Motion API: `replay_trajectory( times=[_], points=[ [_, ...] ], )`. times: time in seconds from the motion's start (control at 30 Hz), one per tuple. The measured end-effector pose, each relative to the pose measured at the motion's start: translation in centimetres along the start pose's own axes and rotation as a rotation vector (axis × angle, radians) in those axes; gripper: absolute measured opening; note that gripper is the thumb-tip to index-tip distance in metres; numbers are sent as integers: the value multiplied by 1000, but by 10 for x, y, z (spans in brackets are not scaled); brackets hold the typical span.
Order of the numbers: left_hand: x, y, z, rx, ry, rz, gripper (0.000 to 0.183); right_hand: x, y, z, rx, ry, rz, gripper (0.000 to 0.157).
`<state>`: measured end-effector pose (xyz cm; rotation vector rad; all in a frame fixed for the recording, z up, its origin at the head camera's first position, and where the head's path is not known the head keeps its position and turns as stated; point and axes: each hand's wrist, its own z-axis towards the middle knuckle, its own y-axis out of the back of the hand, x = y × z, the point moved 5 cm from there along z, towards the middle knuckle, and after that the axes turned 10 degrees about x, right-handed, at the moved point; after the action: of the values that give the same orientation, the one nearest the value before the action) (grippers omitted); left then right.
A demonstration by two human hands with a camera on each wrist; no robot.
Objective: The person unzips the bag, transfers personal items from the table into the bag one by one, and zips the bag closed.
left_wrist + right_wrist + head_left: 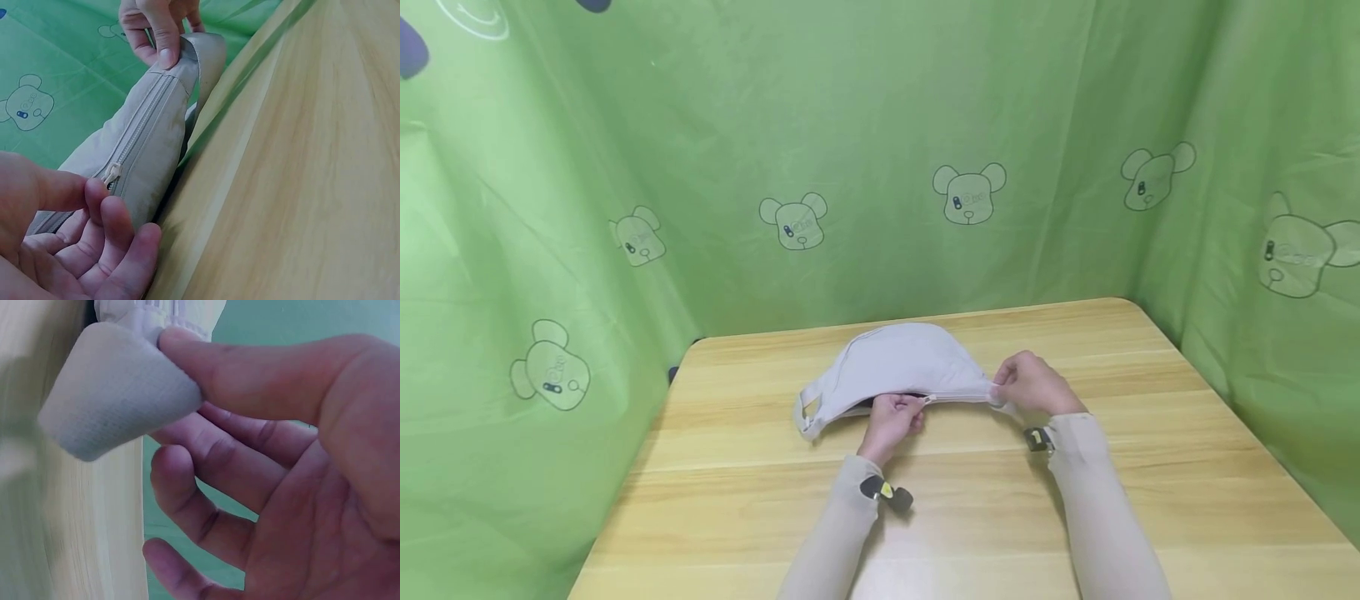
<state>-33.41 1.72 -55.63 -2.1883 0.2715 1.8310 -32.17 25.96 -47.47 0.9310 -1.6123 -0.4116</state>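
Observation:
A pale grey waist bag (910, 358) lies on the table with its zipper side facing me. My left hand (892, 423) pinches the zipper pull (112, 172) between thumb and index finger, near the middle of the bag's front edge. To the left of that hand the zipper gapes and a dark inside shows; to the right its teeth (145, 122) are joined. My right hand (1033, 385) pinches the bag's right end, where the strap (119, 394) is sewn on. In the right wrist view that strap hangs in a loop beside the thumb.
The wooden table (1000, 508) carries the bag near its far edge. A green curtain (865, 100) with bear-head prints closes off the back and both sides. At the bag's left end a strap loop (808, 408) rests on the table. Dark wrist cameras (887, 493) sit on both sleeves.

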Motion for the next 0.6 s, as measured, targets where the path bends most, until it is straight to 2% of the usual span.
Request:
replay_trajectory(
  times=[0.23, 0.6],
  points=[
    [1, 0, 1, 17, -23, -9, 15, 0, 0, -1, 3, 4, 4, 14],
    [-2, 2, -1, 19, -10, -11, 16, -1, 1, -1, 2, 5, 6, 14]
  ],
)
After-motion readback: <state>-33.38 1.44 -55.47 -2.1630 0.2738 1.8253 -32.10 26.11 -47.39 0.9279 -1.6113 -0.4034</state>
